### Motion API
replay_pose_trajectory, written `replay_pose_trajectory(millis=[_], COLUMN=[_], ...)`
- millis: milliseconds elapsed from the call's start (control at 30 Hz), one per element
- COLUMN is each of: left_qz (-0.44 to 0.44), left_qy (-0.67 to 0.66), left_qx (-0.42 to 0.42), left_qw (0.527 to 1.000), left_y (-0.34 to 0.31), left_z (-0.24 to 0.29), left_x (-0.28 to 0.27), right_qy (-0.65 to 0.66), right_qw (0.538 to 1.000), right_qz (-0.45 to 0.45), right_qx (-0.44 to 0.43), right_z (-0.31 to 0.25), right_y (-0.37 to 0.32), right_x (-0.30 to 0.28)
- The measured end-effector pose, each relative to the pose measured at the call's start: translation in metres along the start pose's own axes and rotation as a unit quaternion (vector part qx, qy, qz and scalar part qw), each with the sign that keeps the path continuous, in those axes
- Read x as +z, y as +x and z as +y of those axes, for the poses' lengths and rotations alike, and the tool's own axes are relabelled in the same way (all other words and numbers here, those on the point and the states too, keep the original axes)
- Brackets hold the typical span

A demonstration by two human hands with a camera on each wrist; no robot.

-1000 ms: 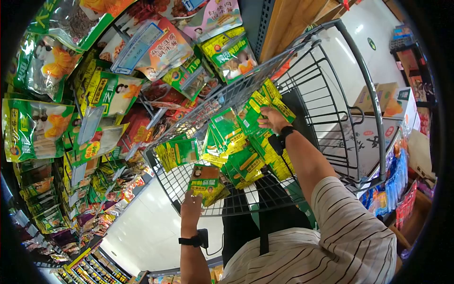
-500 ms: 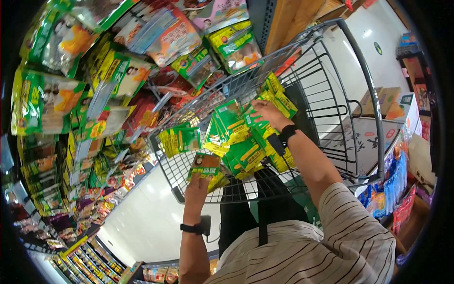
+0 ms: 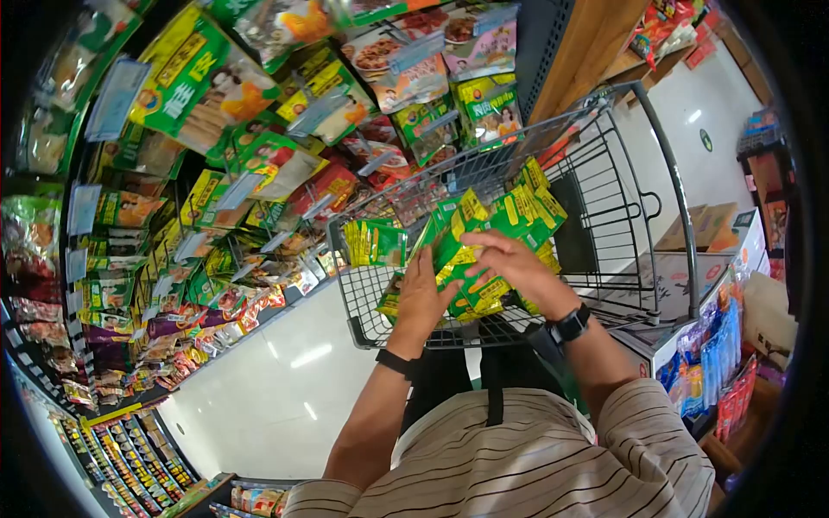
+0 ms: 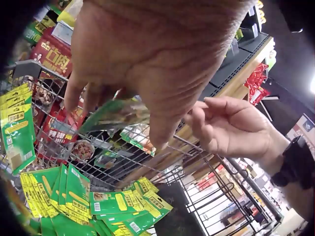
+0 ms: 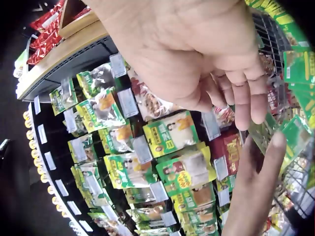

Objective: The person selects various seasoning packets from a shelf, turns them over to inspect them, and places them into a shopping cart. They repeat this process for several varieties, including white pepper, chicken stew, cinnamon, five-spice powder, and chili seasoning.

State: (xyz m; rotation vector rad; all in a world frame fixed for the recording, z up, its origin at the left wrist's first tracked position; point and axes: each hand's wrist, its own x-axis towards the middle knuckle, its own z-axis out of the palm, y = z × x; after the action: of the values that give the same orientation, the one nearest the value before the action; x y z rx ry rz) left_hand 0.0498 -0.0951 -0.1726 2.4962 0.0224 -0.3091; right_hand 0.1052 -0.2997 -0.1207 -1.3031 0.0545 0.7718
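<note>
My left hand [image 3: 420,302] is over the shopping cart [image 3: 577,226] and holds a flat green-and-brown food packet [image 4: 115,118], its fingers covering part of it in the left wrist view. In the right wrist view that packet shows between the left thumb and fingers. My right hand [image 3: 518,269] is just beside it, palm turned in, fingers loosely bent with nothing in them. Below both hands lie fanned stacks of green and yellow packets [image 3: 479,298] in the cart. A separate small stack of packets [image 3: 376,243] stands at the cart's left end.
A shelf rack with hanging food bags [image 3: 207,86] and price tags runs along the left and far side, close to the cart's wire rim. Cardboard boxes [image 3: 691,259] and blue packaged goods [image 3: 717,345] stand at the right. White glossy floor [image 3: 285,371] shows below the cart.
The left hand has moved right and up with the packet, off the cart's near left corner. The right hand has come down and left from the packets towards it. The head view has shifted.
</note>
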Motion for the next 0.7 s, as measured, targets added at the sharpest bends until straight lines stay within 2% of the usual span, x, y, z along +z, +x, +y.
replay_pose_trajectory(millis=[133, 367, 400, 467, 533, 633, 700], left_qz=[0.072, 0.058, 0.084, 0.034, 0.017, 0.006, -0.004], left_qy=[-0.02, -0.098, -0.128, -0.292, -0.437, -0.553, -0.575], left_qx=[0.026, -0.014, 0.011, -0.07, -0.13, -0.132, -0.135], left_qw=[0.997, 0.993, 0.988, 0.953, 0.89, 0.823, 0.807], left_y=[-0.014, -0.044, -0.047, -0.053, -0.06, -0.073, -0.08], left_z=[-0.007, -0.037, -0.043, -0.053, -0.059, -0.066, -0.07], left_x=[-0.015, -0.046, -0.047, -0.051, -0.055, -0.073, -0.084], right_qy=[-0.011, -0.038, -0.041, -0.034, -0.04, -0.07, -0.094], right_qw=[0.999, 0.997, 0.996, 0.996, 0.996, 0.995, 0.994], right_qz=[-0.026, -0.055, -0.061, -0.074, -0.064, -0.017, 0.01], right_qx=[-0.026, -0.045, -0.048, -0.048, -0.054, -0.064, -0.055], right_z=[-0.004, -0.002, -0.003, -0.002, 0.0, 0.008, 0.01], right_y=[-0.014, -0.012, -0.011, -0.01, -0.007, 0.003, 0.007], right_x=[0.042, 0.101, 0.106, 0.112, 0.113, 0.105, 0.099])
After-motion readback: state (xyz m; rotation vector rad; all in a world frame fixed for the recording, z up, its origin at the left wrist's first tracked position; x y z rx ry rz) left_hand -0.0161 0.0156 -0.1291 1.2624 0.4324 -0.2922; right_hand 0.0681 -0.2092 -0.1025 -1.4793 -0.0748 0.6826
